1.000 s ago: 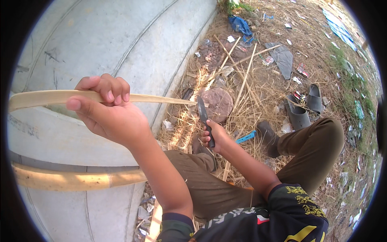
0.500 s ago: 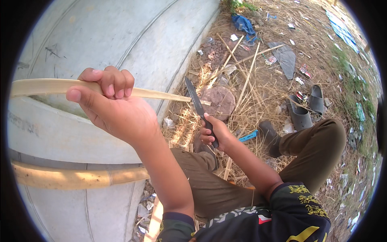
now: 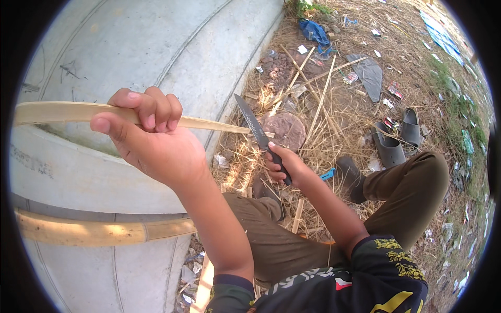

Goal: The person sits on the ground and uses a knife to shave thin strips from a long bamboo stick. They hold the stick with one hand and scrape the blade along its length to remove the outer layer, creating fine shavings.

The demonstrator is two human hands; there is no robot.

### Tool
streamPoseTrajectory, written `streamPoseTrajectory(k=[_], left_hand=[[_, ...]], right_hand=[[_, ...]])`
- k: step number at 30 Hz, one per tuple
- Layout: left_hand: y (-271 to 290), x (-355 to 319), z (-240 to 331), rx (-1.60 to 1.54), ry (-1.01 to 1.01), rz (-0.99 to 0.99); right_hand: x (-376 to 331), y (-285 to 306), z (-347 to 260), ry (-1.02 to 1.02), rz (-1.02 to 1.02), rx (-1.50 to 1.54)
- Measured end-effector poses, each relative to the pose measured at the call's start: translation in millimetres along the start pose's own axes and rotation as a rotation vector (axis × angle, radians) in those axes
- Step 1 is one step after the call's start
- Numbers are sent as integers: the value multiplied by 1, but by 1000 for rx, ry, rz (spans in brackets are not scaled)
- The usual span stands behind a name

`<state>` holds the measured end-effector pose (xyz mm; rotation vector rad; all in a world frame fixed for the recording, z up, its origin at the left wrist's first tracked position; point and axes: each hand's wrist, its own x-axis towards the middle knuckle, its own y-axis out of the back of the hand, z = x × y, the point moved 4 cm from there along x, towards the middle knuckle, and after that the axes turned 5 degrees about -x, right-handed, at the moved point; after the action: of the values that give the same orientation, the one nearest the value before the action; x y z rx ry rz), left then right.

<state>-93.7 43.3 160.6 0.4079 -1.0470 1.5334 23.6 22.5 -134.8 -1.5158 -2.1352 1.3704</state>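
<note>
My left hand (image 3: 156, 135) is closed around a long pale bamboo strip (image 3: 62, 111), raised in front of the concrete wall. The strip runs from the far left through my fingers and narrows toward the knife on the right. In my right hand (image 3: 284, 163) is a black knife (image 3: 251, 123), gripped by its handle, its blade pointing up and to the left. The blade crosses the strip's thin right end, and whether its edge bites into the strip cannot be made out. Beneath that end a round brown block (image 3: 286, 130) rests on the ground.
A thick bamboo pole (image 3: 104, 232) lies along the concrete (image 3: 130, 47) on the left. Thin split strips (image 3: 321, 96) and straw cover the ground. Grey clogs (image 3: 390, 148), a blue plastic bag (image 3: 314, 34), a light-blue object (image 3: 327, 174) and scattered litter lie at the right.
My left hand has shifted slightly right along with my view. The knife blade now leans further left and shows more of its flat side.
</note>
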Motion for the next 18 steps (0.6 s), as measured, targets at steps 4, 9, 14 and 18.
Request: streamPoseTrajectory(k=[4, 9, 14, 18], left_hand=[[0, 0, 3, -6, 4, -52], [8, 4, 2, 33, -12, -12], [6, 4, 2, 49, -36, -23], [5, 0, 7, 130, -41, 175]], right_hand=[[11, 19, 14, 137, 433, -318], [-15, -24, -7, 528, 572, -1117], [-14, -16, 10, 561, 670, -1393], [11, 55, 36, 103, 775, -1502]])
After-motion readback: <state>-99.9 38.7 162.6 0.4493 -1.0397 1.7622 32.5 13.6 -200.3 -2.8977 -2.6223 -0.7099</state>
